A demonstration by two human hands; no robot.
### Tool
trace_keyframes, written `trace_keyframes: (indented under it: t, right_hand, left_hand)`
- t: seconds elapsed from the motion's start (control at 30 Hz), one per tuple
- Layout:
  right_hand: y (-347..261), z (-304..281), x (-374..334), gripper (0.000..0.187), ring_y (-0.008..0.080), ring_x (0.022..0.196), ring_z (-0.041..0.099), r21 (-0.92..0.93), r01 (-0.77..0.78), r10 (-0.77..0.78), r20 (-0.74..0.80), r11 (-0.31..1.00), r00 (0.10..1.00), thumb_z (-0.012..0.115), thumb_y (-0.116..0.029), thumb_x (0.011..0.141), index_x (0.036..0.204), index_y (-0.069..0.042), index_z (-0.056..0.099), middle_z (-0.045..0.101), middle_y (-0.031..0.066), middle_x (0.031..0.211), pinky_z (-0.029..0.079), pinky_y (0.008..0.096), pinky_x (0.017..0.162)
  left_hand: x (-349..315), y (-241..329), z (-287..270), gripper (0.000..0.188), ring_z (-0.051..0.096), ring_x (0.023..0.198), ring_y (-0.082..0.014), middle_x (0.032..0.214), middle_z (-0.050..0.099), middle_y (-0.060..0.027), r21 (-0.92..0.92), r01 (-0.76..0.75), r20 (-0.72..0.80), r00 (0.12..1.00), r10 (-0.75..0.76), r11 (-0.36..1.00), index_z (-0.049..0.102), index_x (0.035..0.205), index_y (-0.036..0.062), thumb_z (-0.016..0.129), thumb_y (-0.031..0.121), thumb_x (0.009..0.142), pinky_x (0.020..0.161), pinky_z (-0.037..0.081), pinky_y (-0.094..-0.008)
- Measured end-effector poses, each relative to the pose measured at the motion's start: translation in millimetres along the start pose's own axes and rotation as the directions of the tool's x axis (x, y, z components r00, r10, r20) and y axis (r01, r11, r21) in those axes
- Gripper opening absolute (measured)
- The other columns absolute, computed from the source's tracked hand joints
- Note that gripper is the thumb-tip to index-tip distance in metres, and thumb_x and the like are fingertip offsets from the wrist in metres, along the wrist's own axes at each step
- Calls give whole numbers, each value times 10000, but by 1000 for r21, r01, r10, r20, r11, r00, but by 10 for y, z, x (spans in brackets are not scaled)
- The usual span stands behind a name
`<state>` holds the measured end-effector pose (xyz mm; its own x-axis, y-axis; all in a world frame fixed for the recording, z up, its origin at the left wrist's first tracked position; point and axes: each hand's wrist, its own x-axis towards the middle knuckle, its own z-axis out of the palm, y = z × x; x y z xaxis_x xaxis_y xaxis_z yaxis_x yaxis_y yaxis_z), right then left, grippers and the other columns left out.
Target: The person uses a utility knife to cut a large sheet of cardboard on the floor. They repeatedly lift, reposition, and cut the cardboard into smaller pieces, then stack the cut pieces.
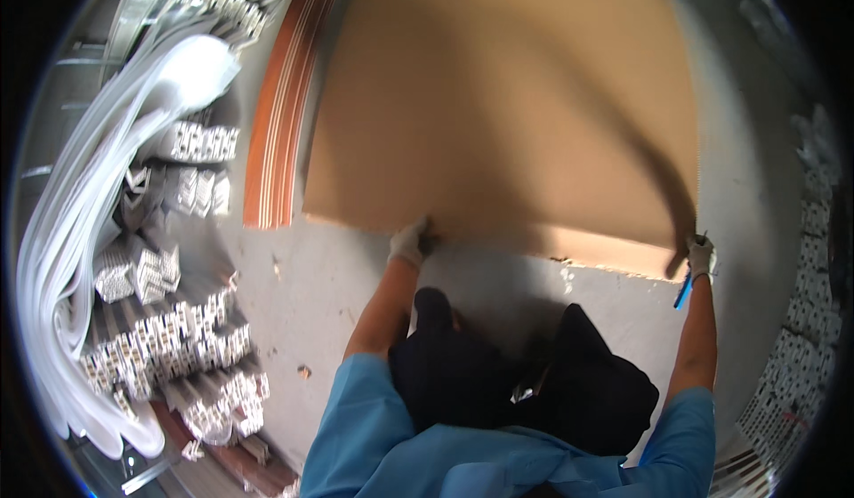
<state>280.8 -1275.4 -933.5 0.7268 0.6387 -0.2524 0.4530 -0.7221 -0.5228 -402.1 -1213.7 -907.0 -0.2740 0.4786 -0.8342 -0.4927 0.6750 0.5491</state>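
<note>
A large brown cardboard sheet (507, 98) lies in front of me. Its near edge bends up on the right part into a narrow folded strip (614, 251). At the left part of that near edge, my gloved left hand (409, 242) grips the cardboard, its fingertips partly hidden. My gloved right hand (701, 256) is closed at the near right corner of the sheet. Out of its lower side sticks a slim blue handle (682, 293), which looks like that of a utility knife. The blade cannot be made out clearly.
Left of the cardboard lies a long orange-brown striped panel (286, 107). Stacks of metal profiles (169, 338) and draped clear plastic sheeting (67, 258) fill the left side. More stacked profiles (792, 365) stand at the right. Small scraps lie on the grey floor (294, 320).
</note>
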Motion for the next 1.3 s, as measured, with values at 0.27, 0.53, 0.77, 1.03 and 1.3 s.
trace_keyframes:
  t: [0.27,0.53,0.77,1.03,1.3]
  right_hand:
    - [-390,-103,-285,275,170,442,546,40,-106,107,-23,994,994,735,-333,756,795,-80,636,613,60,622,459,338,431]
    - [-356,-143,-254,318,262,725,631,-36,-123,124,20,992,992,735,-345,740,891,-77,655,662,117,793,499,380,657]
    - [-458,-235,-355,391,349,961,634,-95,-79,82,24,992,996,718,-363,720,984,-78,677,681,175,979,491,429,824]
    - [-591,-465,-369,450,322,984,633,-211,-55,68,56,976,996,716,-443,733,1017,-96,672,679,137,1037,491,410,836]
    - [-845,-654,-466,430,312,1001,632,-315,-50,109,174,948,979,740,-411,751,1039,-98,672,675,133,1058,492,406,841]
  left_hand:
    - [208,-65,-138,201,647,679,-286,867,659,-82,-105,37,99,995,-27,994,619,1057,102,657,137,863,551,566,-445]
    - [98,27,-75,195,657,660,-292,871,660,-91,61,56,49,997,-59,997,618,1057,104,655,165,875,490,549,-399]
    - [218,-66,-168,174,656,712,-256,912,658,-66,-3,70,187,980,-68,998,623,1049,115,640,181,888,532,547,-376]
    - [224,65,-251,256,633,629,-207,797,678,-59,203,84,218,967,-129,976,666,946,122,689,361,856,446,472,-302]
    - [-40,115,-71,308,602,537,-211,730,661,-89,310,44,148,985,-94,950,650,921,95,683,395,858,401,438,-284]
